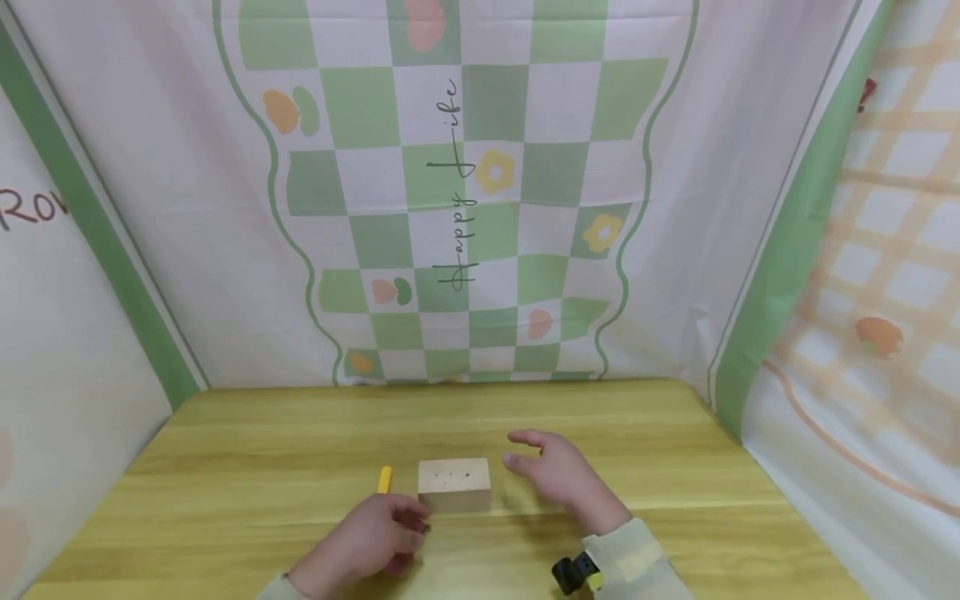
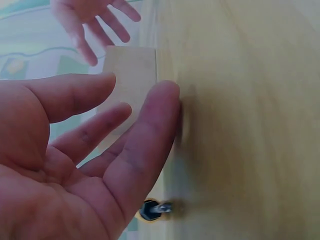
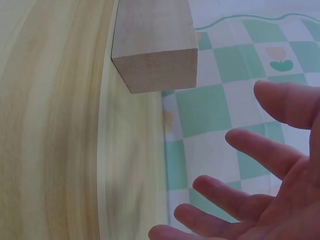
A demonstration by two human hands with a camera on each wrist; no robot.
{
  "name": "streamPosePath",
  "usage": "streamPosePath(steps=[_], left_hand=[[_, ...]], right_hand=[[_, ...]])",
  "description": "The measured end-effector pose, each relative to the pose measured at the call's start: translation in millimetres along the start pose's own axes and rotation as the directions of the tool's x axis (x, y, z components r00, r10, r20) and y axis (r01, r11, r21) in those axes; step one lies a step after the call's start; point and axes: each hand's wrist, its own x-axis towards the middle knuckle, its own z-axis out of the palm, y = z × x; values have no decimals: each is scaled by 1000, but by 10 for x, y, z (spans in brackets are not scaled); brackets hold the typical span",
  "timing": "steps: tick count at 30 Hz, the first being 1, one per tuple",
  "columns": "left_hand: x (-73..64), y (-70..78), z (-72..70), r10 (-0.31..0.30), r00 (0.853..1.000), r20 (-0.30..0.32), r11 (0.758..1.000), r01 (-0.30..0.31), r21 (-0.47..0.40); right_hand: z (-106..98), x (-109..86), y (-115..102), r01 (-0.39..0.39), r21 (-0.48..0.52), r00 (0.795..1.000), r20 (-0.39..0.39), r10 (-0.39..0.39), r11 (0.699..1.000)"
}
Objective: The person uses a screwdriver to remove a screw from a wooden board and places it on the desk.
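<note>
A pale rectangular wooden block (image 1: pixel 453 485) lies on the table between the two hands, with several small dark holes in its top face. My left hand (image 1: pixel 378 533) is at the block's near left corner, its fingers loosely bent, and nothing shows between them in the left wrist view. Beyond that hand, left of the block, lies a yellow stick-like handle (image 1: pixel 385 479); the left wrist view shows a metal tip in a dark collar with a yellow rim, like a screwdriver (image 2: pixel 152 209). To the block's right, my right hand (image 1: pixel 558 471) hovers with fingers spread, apart from the block (image 3: pixel 155 45).
The wood-grain table (image 1: pixel 450 417) reaches back to a curtain (image 1: pixel 465 208) with green checks and writing. More printed cloth (image 1: pixel 885 275) hangs on the right side, and a white panel (image 1: pixel 60 292) on the left. A black device (image 1: pixel 573 573) sits at the right wrist.
</note>
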Motion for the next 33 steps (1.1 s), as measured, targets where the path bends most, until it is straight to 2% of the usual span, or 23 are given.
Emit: streamPosePath(steps=[8,15,20,24,28,33], left_hand=[[45,-32,89,7,1000,15,998,-6,-64],[-4,8,180,-14,999,48,993,20,-120],[-27,22,228,-3,996,88,998,8,-61],[-32,30,263,-2,995,95,1000,3,-11],[-31,35,292,-27,995,99,1000,27,2],[-73,35,348,-26,988,151,999,29,-16]], right_hand=[[-31,-24,-36,-5,-5,1000,1,5,1000],[-34,-23,-30,-12,-7,1000,12,12,1000],[-49,5,-13,-15,-17,1000,28,15,1000],[-50,3,-29,-12,-13,999,35,12,1000],[-43,-12,-50,-17,-3,999,42,17,1000],[-40,-14,-60,-29,1,998,57,29,1000]])
